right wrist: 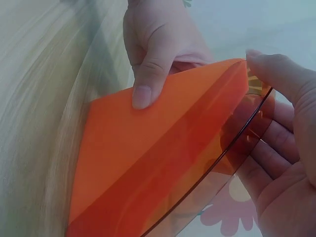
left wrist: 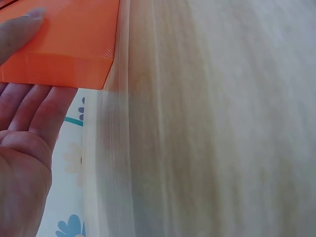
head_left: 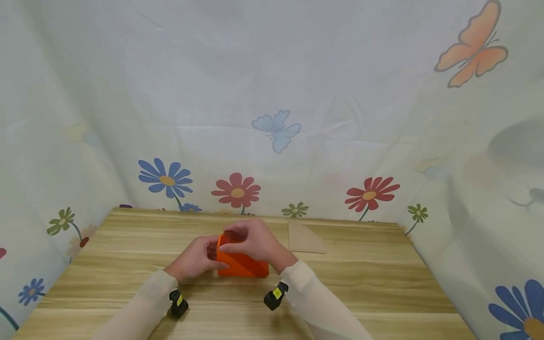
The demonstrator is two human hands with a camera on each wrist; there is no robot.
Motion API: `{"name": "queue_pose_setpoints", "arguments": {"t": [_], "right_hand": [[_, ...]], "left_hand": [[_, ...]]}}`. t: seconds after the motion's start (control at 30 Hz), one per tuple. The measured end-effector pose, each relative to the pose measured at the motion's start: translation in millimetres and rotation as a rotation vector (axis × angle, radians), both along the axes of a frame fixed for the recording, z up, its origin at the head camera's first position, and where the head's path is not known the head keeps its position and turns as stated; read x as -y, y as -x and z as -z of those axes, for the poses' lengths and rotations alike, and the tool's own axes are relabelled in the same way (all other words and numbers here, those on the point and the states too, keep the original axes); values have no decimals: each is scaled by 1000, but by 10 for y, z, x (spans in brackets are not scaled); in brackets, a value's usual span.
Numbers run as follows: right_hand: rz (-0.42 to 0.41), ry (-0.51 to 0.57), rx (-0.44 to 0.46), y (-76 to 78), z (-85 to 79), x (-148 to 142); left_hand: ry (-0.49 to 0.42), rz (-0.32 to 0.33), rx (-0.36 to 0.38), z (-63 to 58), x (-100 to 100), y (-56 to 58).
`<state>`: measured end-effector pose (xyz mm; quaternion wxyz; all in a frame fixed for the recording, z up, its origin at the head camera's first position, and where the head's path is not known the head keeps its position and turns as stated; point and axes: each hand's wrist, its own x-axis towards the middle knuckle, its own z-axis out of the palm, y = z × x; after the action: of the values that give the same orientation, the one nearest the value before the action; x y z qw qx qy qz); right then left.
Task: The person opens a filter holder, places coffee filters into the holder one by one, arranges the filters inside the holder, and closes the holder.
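Observation:
An orange plastic case (head_left: 242,268) stands on edge on the table, with both hands on it. In the right wrist view it has a solid slanted face (right wrist: 123,143) and a see-through orange part (right wrist: 212,173) with a dark curved rim. My left hand (head_left: 195,259) grips its left end, thumb flat on the near face and fingers behind, as the left wrist view also shows on the case (left wrist: 74,44). My right hand (head_left: 259,241) pinches the upper part, its thumb at the top corner and its fingers behind the see-through part. The case's inside is partly hidden.
Behind the right hand a flat tan piece (head_left: 305,238) with one slanted corner lies on the wood-grain table (head_left: 374,283). A flowered curtain (head_left: 204,94) hangs past the table's back edge and sides. Each wrist wears a small black camera (head_left: 276,296).

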<state>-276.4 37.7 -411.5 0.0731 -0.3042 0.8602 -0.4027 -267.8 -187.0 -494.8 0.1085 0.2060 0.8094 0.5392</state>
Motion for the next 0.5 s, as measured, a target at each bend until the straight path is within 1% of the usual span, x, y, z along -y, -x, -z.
{"name": "queue_pose_setpoints", "arguments": {"t": [0.33, 0.5], "right_hand": [[43, 116, 82, -21, 26, -140], [54, 166, 107, -23, 50, -218]], "left_hand": [[21, -45, 28, -27, -13, -35], [32, -47, 18, -19, -19, -37]]}}
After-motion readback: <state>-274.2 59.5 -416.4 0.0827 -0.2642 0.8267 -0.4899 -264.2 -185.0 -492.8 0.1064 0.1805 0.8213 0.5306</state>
